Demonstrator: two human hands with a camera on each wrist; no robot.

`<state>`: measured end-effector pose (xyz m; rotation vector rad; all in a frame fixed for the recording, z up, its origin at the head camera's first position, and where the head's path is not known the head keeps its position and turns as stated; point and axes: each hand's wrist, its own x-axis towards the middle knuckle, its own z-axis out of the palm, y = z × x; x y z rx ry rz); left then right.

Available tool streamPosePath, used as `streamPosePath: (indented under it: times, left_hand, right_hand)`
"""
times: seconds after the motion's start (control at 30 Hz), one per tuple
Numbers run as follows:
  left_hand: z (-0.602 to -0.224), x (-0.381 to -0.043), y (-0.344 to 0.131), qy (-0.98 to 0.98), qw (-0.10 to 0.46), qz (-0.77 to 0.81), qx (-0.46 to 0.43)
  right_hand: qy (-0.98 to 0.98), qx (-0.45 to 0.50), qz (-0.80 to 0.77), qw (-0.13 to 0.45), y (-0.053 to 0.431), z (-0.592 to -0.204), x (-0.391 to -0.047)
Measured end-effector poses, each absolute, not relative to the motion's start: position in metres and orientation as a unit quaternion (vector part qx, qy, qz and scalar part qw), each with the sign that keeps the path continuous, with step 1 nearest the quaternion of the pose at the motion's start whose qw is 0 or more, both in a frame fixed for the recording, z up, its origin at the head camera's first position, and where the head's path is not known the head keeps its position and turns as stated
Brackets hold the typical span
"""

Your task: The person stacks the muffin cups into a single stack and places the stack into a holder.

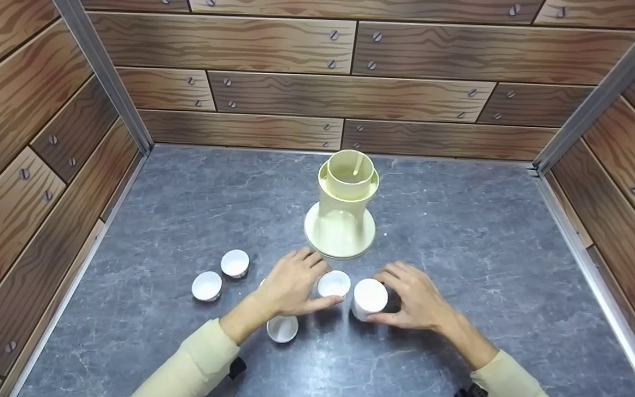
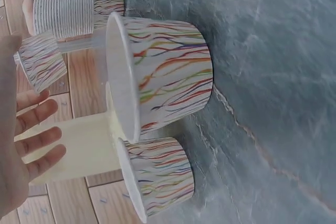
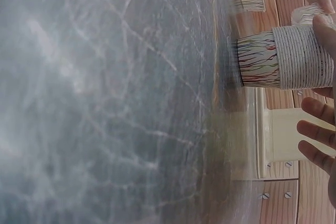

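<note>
My left hand (image 1: 295,282) pinches a single white paper cup (image 1: 334,285) between thumb and forefinger, its other fingers spread. In the left wrist view this cup (image 2: 44,62) shows colourful wavy stripes and hangs tilted, off the table. Just to its right my right hand (image 1: 414,298) grips a stack of nested paper cups (image 1: 370,298), thumb on the near side. The right wrist view shows the stack's layered rims (image 3: 302,59) and the striped side of its end cup. Single cups stand upright left of the hands: one near the left wrist (image 1: 283,330), two further left (image 1: 235,263).
A cream cylindrical stand (image 1: 345,220) with a round base and open top stands beyond the hands. Wood-patterned walls (image 1: 284,91) enclose the grey marbled table (image 1: 461,231) at the back and both sides. Another cup is mostly hidden behind the left hand.
</note>
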<state>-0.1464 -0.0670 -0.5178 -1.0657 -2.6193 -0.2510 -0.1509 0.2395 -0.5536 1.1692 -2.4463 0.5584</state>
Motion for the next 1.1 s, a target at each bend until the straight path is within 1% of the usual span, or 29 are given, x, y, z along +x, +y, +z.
streamPosePath:
  times: [0.13, 0.43, 0.63, 0.83, 1.1]
  left_hand:
    - [-0.518, -0.146, -0.065, -0.911, 0.146, -0.104, -0.371]
    - [-0.513, -0.145, -0.062, -0.900, 0.164, -0.143, -0.377]
    - [-0.509, -0.145, -0.057, -0.889, 0.193, -0.154, -0.385]
    - [-0.507, -0.147, -0.053, -0.879, 0.224, -0.155, -0.391]
    - [-0.506, -0.147, -0.041, -0.872, 0.231, -0.159, -0.401]
  right_hand:
    - [-0.870, 0.415, 0.193, 0.184, 0.240, -0.553, -0.151]
    - [-0.867, 0.417, 0.197, 0.188, 0.239, -0.553, -0.152]
    - [-0.861, 0.423, 0.203, 0.198, 0.238, -0.554, -0.153]
    - [-0.861, 0.422, 0.206, 0.195, 0.238, -0.554, -0.153]
    - [-0.857, 0.425, 0.206, 0.205, 0.239, -0.555, -0.152]
